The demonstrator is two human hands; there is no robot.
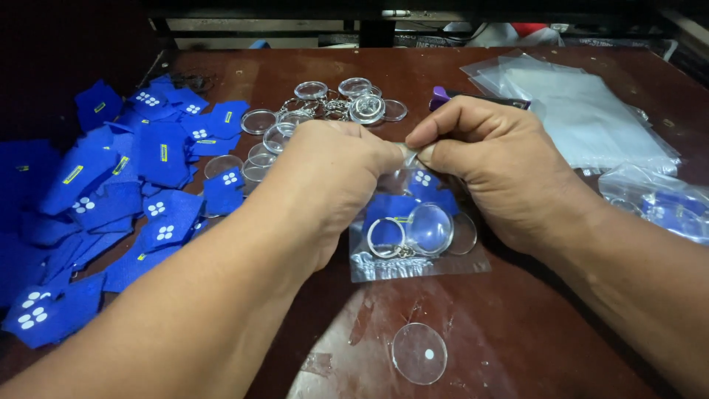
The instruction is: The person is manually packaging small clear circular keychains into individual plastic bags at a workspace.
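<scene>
My left hand (329,185) and my right hand (495,166) meet at the top edge of a small clear plastic bag (413,255), both pinching its opening. Inside the bag lie a blue fabric piece (391,208), a round clear disc (430,227) and a metal key ring (384,238). The bag hangs down to the dark red table (517,332). A loose clear round disc (419,353) lies on the table just below the bag.
A heap of blue fabric pieces (111,192) covers the left side. Several clear round discs and key rings (325,111) lie at the back centre. A stack of clear plastic bags (583,111) sits back right, a filled bag (668,203) at the right edge.
</scene>
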